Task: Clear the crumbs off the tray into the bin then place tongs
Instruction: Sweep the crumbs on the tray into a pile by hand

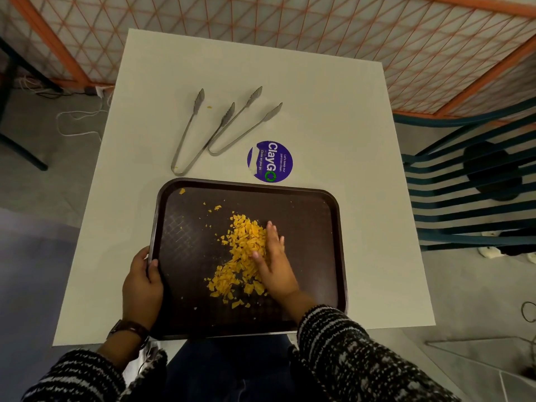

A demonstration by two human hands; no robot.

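Two pairs of tongs (pixel 203 132) (pixel 243 123) lie splayed on the white worktop (pixel 333 117) beyond the tray (pixel 179 256), beside a round purple sticker (pixel 269 161). A dark slatted chair (pixel 470 192) stands to my right. My left hand (pixel 142 282) grips the tray's left rim. My right hand (pixel 274 259) lies flat and open against the yellow crumbs (pixel 243 250) heaped mid-tray, holding nothing.

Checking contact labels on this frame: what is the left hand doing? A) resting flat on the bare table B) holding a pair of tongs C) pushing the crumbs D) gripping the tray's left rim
D: the left hand curls around the left rim of the tray, while the right hand lies flat against the crumbs.
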